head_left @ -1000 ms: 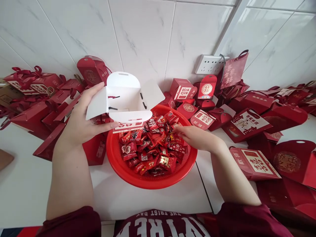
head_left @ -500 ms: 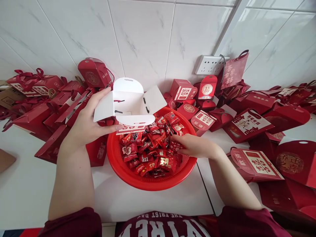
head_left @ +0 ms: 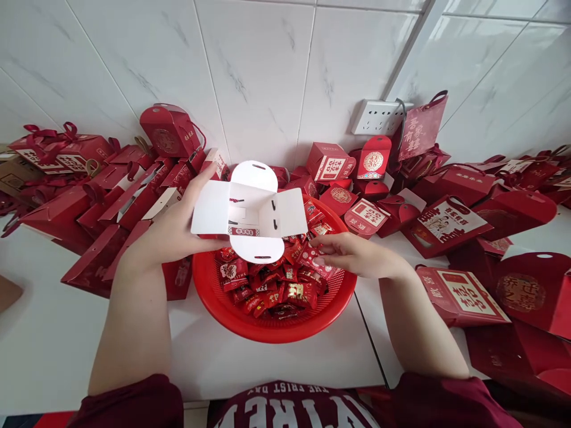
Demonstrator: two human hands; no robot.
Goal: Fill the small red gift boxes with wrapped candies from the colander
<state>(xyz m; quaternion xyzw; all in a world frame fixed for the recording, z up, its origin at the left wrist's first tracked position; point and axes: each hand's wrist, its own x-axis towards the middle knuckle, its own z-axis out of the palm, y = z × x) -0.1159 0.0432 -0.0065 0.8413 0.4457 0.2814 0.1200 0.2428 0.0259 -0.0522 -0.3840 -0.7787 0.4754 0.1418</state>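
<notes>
Beneath the box [head_left: 250,215], half-hidden candies [head_left: 277,290]

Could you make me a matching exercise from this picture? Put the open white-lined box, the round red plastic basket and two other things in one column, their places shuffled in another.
Column one
1. Open white-lined card box
2. Round red plastic basket
3. White rectangular power strip
4. Person's bare right hand

Column two
A. Against the white, grey-veined tiled wall
B. Fingertips at a red, white-dotted packet
C. In the bare left hand, flaps spread
D. On the white tabletop, holding small wrapped packets

Right pairs: 1-C, 2-D, 3-A, 4-B
</notes>
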